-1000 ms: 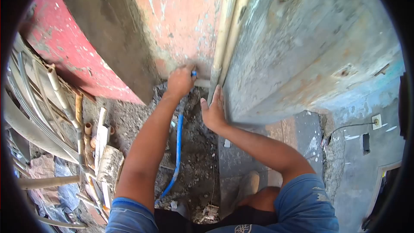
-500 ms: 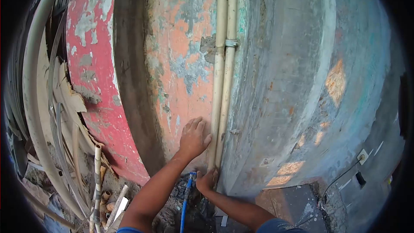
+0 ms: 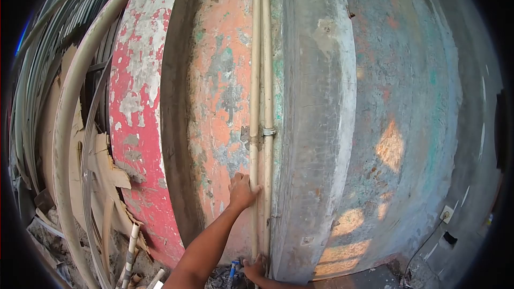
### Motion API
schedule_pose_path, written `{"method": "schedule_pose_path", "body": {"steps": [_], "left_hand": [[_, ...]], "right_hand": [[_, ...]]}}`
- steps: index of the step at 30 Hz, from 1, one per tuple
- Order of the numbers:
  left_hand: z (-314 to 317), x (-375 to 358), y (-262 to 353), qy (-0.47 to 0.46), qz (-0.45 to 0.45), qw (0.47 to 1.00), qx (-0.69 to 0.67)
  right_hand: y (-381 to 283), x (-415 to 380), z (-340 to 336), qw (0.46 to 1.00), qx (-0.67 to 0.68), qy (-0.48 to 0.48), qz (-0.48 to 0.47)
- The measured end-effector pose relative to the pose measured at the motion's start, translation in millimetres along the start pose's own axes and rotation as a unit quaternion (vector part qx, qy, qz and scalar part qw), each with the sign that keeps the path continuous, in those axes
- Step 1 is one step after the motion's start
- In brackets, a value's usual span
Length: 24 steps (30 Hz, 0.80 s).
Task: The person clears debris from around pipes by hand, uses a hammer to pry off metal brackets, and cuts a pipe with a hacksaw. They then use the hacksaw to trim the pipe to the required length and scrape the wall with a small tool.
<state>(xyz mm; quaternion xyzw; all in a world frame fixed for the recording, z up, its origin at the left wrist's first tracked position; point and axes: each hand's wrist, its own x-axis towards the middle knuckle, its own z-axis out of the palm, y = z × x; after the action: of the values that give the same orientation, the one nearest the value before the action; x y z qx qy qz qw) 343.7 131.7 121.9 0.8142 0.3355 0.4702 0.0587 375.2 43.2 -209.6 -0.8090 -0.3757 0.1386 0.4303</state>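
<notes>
Two cream pipes run up the peeling wall, a left pipe (image 3: 254, 101) and a right pipe (image 3: 267, 85), with a narrow gap between them. My left hand (image 3: 243, 192) lies against the wall beside the left pipe, fingers spread, its thumb reaching across that pipe. Low down, my right hand (image 3: 255, 269) is closed around the bottom part of the left pipe; its fingers are partly hidden. A blue hose end or fitting (image 3: 233, 270) stands just left of my right hand. A metal clamp (image 3: 269, 132) sits on the right pipe.
A large curved pipe (image 3: 67, 144) and torn board (image 3: 101, 166) lean at the left, with many thin strips behind. Short pipe pieces (image 3: 130, 251) stand below them. At the lower right, a cable runs from a wall outlet (image 3: 447, 214).
My view has tilted up, so the hands appear lower. The gap between the two pipes looks wider. My left thumb now overlaps the left pipe.
</notes>
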Motion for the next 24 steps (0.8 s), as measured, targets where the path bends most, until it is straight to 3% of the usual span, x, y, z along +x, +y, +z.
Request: {"method": "schedule_pose_path", "body": {"steps": [7, 10, 17, 20, 21, 22, 23, 24], "left_hand": [[-4.5, 4.3, -9.0, -0.004, 0.010, 1.000, 0.018], [-6.1, 3.9, -7.6, 0.001, 0.025, 0.999, 0.034], [-4.8, 2.6, 2.9, -0.007, 0.011, 0.998, 0.056], [0.8, 0.1, 1.3, -0.001, 0.026, 0.997, 0.072], [4.8, -1.7, -0.7, 0.016, 0.045, 0.995, 0.086], [4.3, -3.4, -2.7, 0.029, 0.073, 0.992, 0.098], [4.4, -6.7, -4.9, 0.026, 0.098, 0.989, 0.105], [2.1, -13.1, -10.1, 0.063, 0.161, 0.976, 0.133]], "right_hand": [[1.3, 3.4, -4.5, 0.997, -0.019, -0.067, -0.028], [-1.2, -6.8, 1.4, 0.998, -0.045, -0.010, -0.030], [-4.7, -2.8, -7.3, 0.998, -0.015, -0.061, 0.012], [-1.6, -6.2, 0.1, 0.999, -0.044, -0.015, -0.028], [5.5, -8.6, 0.8, 0.994, -0.048, -0.023, -0.098], [18.0, -27.4, -1.5, 0.986, -0.047, -0.039, -0.153], [2.9, -64.4, -40.5, 0.975, -0.060, -0.143, -0.160], [30.1, -89.2, -49.8, 0.936, -0.047, -0.156, -0.312]]}}
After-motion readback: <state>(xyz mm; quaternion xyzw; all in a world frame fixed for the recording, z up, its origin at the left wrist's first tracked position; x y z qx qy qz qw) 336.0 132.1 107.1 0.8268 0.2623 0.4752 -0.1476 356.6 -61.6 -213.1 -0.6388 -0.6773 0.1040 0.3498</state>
